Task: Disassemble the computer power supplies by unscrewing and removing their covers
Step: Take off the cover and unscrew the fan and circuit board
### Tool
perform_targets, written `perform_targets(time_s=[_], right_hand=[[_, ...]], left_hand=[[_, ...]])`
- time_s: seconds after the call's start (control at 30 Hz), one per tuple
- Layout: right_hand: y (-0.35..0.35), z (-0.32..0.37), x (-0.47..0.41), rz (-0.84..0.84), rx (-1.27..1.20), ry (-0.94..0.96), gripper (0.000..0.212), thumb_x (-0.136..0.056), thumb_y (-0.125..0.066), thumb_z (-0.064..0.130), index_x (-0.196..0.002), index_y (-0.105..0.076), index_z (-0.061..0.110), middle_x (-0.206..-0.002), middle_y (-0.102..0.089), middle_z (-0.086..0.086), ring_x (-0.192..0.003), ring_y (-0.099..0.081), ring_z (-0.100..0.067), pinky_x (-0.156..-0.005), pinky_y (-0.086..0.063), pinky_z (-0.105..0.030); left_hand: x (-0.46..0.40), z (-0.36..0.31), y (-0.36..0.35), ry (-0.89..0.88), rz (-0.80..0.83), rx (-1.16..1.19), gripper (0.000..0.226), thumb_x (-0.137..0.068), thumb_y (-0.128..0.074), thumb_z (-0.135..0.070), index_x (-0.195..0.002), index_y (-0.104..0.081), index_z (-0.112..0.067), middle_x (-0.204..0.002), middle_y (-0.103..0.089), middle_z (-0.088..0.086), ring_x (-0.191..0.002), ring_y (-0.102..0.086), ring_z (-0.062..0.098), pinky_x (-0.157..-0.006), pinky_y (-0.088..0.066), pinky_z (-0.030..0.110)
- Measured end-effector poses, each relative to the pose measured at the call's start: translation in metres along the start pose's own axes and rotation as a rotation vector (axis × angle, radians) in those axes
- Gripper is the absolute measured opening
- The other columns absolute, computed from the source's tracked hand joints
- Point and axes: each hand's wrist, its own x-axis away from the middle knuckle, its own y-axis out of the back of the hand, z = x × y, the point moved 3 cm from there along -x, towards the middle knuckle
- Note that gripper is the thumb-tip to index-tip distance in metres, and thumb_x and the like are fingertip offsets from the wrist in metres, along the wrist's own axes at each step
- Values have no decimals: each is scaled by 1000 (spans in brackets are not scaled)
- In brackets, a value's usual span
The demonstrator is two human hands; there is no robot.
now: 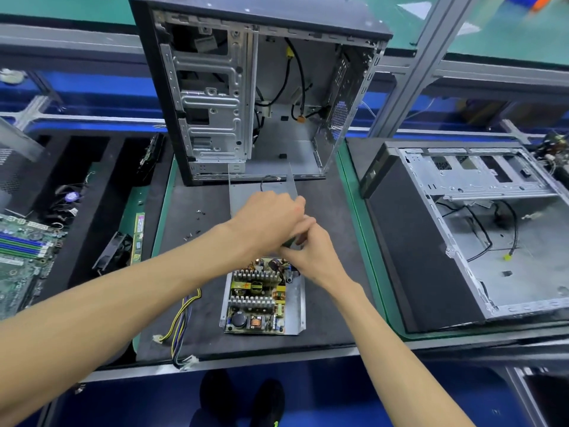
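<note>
Fingers: left hand (271, 217) curled, knuckles up, over the far end of the opened power supply (261, 298); right hand (311, 254) curled just beside it, fingertips touching the left. Both appeared to pinch one small dark part between them; what it was, too blurred to tell.

Task item: power supply, cover off, lying flat on the dark worktop (326, 315) mat, directly beneath and nearer the person than the fingers. Long axis ran away from the person. Open sheet-metal tray, thin and bright, holding a circuit board with ribbed heatsinks, copper-wound coils, a black cylindrical capacitor.

Cover: grey bent-steel cover (246, 192), flat and smooth, just beyond the hands, reaching toward the upright tower case (240, 87).

Attached: wire harness (181, 322), yellow and dark strands, white plugs, trailing left of the tray.

Loose: small dark screws (197, 223) left of the hands.

Right: second case (462, 226), on its side, well apart.
</note>
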Motion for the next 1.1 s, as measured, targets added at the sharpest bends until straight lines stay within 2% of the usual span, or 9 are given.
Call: perform_targets(time_s=[0.17,0.33,0.4,0.47,0.57,0.67,0.87,1.03,1.1], right_hand=[[10,-10,-4,-41,-20,-40,24,-74,-77,31,-88,-59,40,-83,-71,15,-81,-67,-7,-70,-49,-17],[4,-1,-1,-16,-14,31,45,-80,-85,17,-93,-72,58,-95,-64,28,-89,-58,-5,-78,-45,-19],[7,-3,-2,-57,-6,8,26,-81,-81,17,-91,-73,40,-90,-69,15,-85,-62,-6,-73,-48,-26],[10,-3,-3,-24,-10,-44,28,-79,-80,24,-95,-63,40,-89,-68,17,-86,-64,5,-72,-47,-16],[0,4,-2,105,112,22,31,-79,-84,37,-97,-58,38,-101,-60,17,-96,-57,5,-79,-42,-11],[-10,2,1,106,106,65,31,-79,-83,41,-95,-65,21,-92,-66,5,-85,-59,-11,-71,-47,-21],[-2,-5,-7,-34,64,41,22,-73,-63,41,-69,-45,31,-66,-48,12,-61,-41,-3,-56,-35,-16],[-8,0,-3,96,14,76,26,-71,-68,46,-87,-52,59,-89,-59,34,-79,-53,13,-64,-41,-7],[-8,-1,-3,-19,-60,105,34,-71,-73,38,-91,-55,57,-96,-63,23,-86,-58,4,-67,-44,-11]], left_hand=[[13,-1,-1,-216,49,236,24,-97,-55,-25,-119,-49,-16,-113,-40,6,-88,-55,28,-65,-46,41],[-2,10,-2,9,3,-60,40,-102,-35,-56,-94,-40,-17,-100,-63,11,-84,-64,32,-51,-27,33],[3,11,-6,-94,-58,150,32,-100,-48,-47,-109,-43,-16,-116,-52,9,-84,-58,24,-54,-40,35],[5,10,-8,-272,-38,305,28,-94,-57,-21,-120,-47,-19,-119,-46,5,-88,-50,18,-64,-48,38],[-5,6,-10,-163,2,118,16,-94,-51,-14,-110,-52,-16,-102,-64,7,-91,-61,31,-63,-40,37],[-7,12,-13,-51,-8,192,13,-100,-46,-22,-108,-54,-15,-100,-66,7,-92,-63,33,-67,-44,37],[9,20,-10,-234,224,483,18,-87,-58,-7,-100,-65,-16,-107,-49,1,-99,-55,23,-87,-45,40],[-8,5,-9,58,57,135,36,-103,-42,-46,-98,-51,-12,-91,-57,6,-82,-56,29,-66,-40,37],[-6,0,-9,136,-6,48,46,-102,-33,-57,-92,-46,-14,-86,-56,7,-72,-49,29,-62,-36,36]])
